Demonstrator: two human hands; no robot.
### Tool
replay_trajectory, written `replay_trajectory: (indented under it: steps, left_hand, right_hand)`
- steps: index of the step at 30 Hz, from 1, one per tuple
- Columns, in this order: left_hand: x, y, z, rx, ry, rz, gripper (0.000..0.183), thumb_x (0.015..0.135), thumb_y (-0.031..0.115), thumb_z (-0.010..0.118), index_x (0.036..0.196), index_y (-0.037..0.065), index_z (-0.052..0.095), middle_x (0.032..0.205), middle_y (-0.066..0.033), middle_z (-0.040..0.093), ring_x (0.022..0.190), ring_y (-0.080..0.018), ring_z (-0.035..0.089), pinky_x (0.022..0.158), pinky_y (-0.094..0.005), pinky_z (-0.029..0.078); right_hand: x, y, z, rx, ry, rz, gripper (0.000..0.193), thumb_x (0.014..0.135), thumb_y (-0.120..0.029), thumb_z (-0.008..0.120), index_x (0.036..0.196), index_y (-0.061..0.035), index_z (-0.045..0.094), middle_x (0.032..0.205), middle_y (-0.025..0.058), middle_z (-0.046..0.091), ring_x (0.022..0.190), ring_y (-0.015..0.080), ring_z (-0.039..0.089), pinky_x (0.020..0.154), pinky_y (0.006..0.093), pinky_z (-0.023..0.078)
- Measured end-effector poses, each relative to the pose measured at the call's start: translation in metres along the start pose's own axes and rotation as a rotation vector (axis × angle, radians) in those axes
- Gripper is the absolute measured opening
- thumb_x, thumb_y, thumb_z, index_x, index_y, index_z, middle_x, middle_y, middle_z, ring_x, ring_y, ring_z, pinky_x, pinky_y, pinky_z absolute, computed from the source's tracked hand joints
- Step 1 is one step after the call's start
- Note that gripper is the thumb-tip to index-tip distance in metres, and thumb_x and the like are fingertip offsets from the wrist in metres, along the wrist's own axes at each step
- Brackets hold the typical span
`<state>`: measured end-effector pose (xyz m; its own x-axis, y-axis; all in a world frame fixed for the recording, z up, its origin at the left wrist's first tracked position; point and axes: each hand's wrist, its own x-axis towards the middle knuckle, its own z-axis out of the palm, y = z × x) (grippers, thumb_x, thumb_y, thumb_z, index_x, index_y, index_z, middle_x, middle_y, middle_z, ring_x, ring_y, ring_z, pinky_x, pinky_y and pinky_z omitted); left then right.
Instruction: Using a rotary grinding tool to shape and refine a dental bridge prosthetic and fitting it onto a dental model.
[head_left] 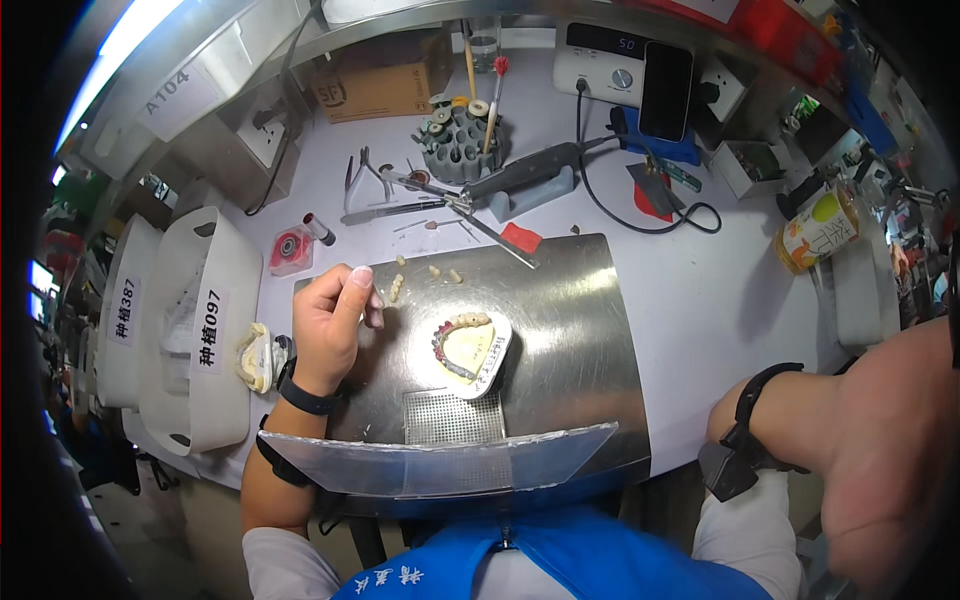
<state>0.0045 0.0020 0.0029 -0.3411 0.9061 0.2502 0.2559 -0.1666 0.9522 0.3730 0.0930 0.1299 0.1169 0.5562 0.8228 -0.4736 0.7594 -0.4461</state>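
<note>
My left hand is raised over the left part of a metal work plate, thumb pressed against curled fingers. Whatever they hold, if anything, is hidden. Close to its fingertips lies a short row of joined tooth crowns, with a few single crowns farther back. A dental cast in yellow and white, with a dark red and grey gum edge and several teeth, rests mid-plate, touched by neither hand. On the right my bent arm, wearing a black strap, rises near the camera; my right hand is out of sight.
A clear shield crosses the front. White bins and another cast stand left. Behind are a bur holder, a handpiece on its rest, tweezers and a control box. A bottle stands right.
</note>
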Motion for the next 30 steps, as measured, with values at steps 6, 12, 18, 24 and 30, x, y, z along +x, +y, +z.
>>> replay_trajectory:
  steps: [6,12,18,24,30]
  left_hand:
    - [-0.004,0.000,0.002,0.040,0.010,0.008,0.035,0.100,0.022,0.051,0.070,0.003,0.052,0.063,-0.0061,0.056,0.053,-0.0121,0.052,0.053,-0.0255,0.043]
    - [-0.012,-0.003,-0.004,0.056,0.021,0.007,0.035,0.099,0.022,0.051,0.070,0.003,0.052,0.062,-0.0060,0.056,0.052,-0.0117,0.052,0.052,-0.0252,0.043]
    - [-0.009,-0.001,-0.001,0.076,0.009,0.015,0.033,0.099,0.020,0.050,0.071,0.002,0.052,0.064,-0.0058,0.056,0.052,-0.0115,0.052,0.052,-0.0252,0.043]
    - [-0.007,0.002,-0.007,0.047,-0.049,-0.005,0.026,0.098,0.017,0.056,0.078,0.001,0.059,0.071,-0.0030,0.060,0.061,-0.0087,0.055,0.057,-0.0228,0.043]
    - [-0.003,0.014,0.008,0.148,-0.332,0.190,0.035,0.083,0.018,0.071,0.115,0.005,0.062,0.107,-0.0074,0.064,0.095,-0.0167,0.060,0.075,-0.0279,0.048]
  right_hand:
    - [0.003,-0.012,-0.016,-0.027,-0.133,-0.037,0.032,0.094,-0.019,0.044,0.119,0.0009,0.048,0.104,0.0158,0.054,0.090,0.0221,0.051,0.073,0.0359,0.046]
    - [0.009,0.003,0.007,-0.097,-0.273,-0.075,0.032,0.093,-0.018,0.044,0.118,0.0016,0.048,0.103,0.0159,0.055,0.088,0.0217,0.052,0.073,0.0353,0.046]
    - [0.015,0.016,0.008,-0.125,-0.370,-0.040,0.031,0.092,-0.016,0.044,0.117,0.0023,0.049,0.103,0.0160,0.056,0.087,0.0213,0.052,0.073,0.0347,0.046]
    - [0.011,0.027,0.021,-0.080,-0.403,0.095,0.031,0.091,-0.014,0.045,0.116,0.0029,0.049,0.102,0.0161,0.057,0.085,0.0209,0.053,0.073,0.0342,0.046]
    - [0.013,0.063,0.078,-0.048,-0.522,0.137,0.030,0.091,-0.013,0.045,0.116,0.0036,0.050,0.102,0.0162,0.058,0.083,0.0205,0.053,0.074,0.0336,0.046]
